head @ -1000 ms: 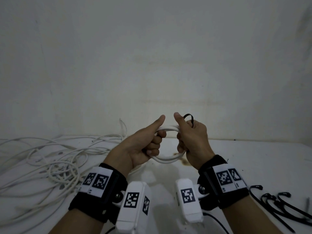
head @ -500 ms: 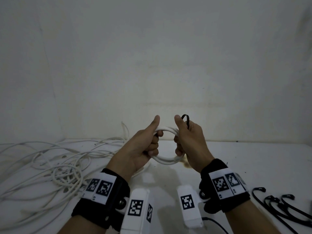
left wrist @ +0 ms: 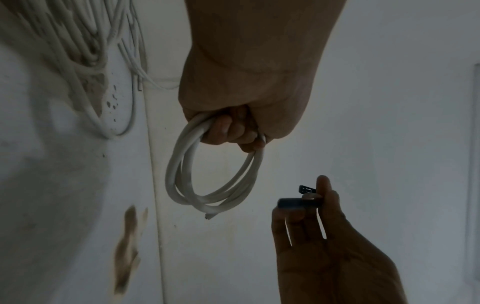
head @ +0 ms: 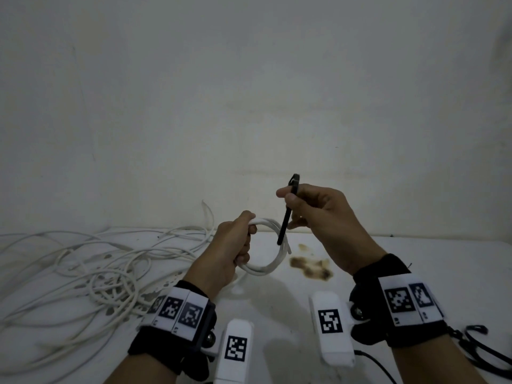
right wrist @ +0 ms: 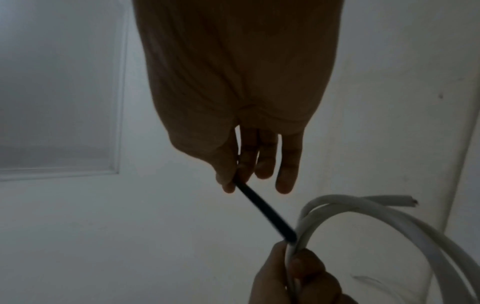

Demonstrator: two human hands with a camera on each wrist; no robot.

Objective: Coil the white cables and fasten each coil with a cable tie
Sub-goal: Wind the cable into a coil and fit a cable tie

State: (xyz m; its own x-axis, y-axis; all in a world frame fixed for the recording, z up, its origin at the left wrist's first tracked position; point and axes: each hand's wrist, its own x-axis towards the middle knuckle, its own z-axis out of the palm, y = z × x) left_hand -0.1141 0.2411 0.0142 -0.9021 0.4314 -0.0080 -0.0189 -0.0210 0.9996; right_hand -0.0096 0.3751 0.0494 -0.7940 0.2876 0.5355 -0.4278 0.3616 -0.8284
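Observation:
My left hand (head: 235, 245) grips a small coil of white cable (head: 270, 261) above the white table (head: 360, 273), fingers curled round its turns; the coil (left wrist: 207, 185) hangs as a ring with a cut end at the bottom. My right hand (head: 313, 209) is up and to the right of the coil and pinches a black cable tie (head: 288, 214) between thumb and forefinger. The tie's free end points down, in front of the coil's upper right part. In the right wrist view the tie (right wrist: 262, 211) slants down to the coil (right wrist: 363, 214) near my left hand (right wrist: 298, 273).
A loose tangle of white cables (head: 91, 273) covers the left of the table up to the wall. Several spare black cable ties (head: 482, 347) lie at the right front edge. A brown stain (head: 310, 266) marks the table below the hands.
My right hand has let go of the coil and risen to the right, drawing the black tie out so it hangs straight. The left hand now holds the coil alone, slightly lower and further left.

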